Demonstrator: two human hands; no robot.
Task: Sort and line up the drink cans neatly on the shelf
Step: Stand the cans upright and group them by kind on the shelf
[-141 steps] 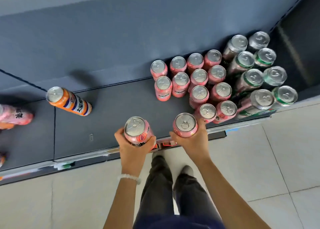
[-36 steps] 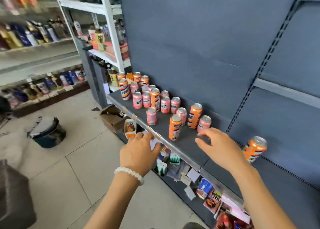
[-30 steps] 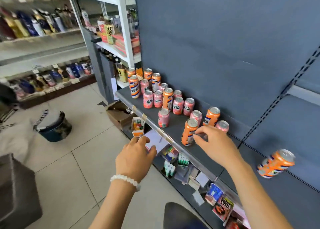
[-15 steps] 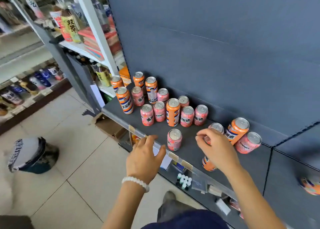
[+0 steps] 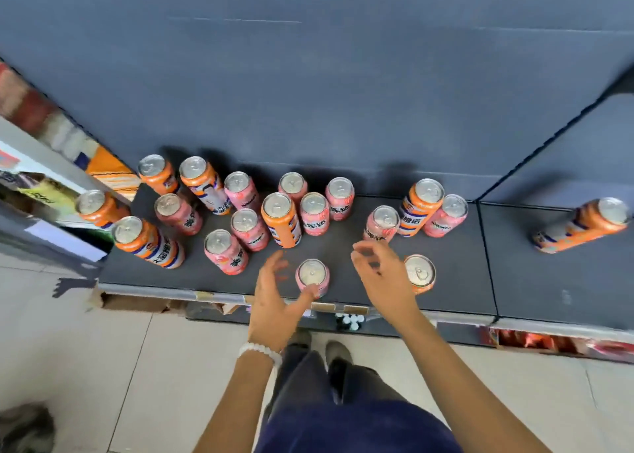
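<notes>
Our left hand (image 5: pixel 274 301) lay open, thumb touching the pink can (image 5: pixel 312 277) at the shelf (image 5: pixel 456 294) front; our right (image 5: pixel 380 277) hovered, loosely curled, empty. The can looked rigid, slick, likely full; we'd grip mid-body.

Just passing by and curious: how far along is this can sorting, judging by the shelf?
Early, on this stretch. Done: little shows; pink and orange cans stand mixed on the shelf, in no rows. In hand: the left hand reaches round a lone pink can at the front, thumb on it, while the right hand hovers empty beside an orange can. Left: separating colours, lining them up, and fetching the far orange can.
</notes>
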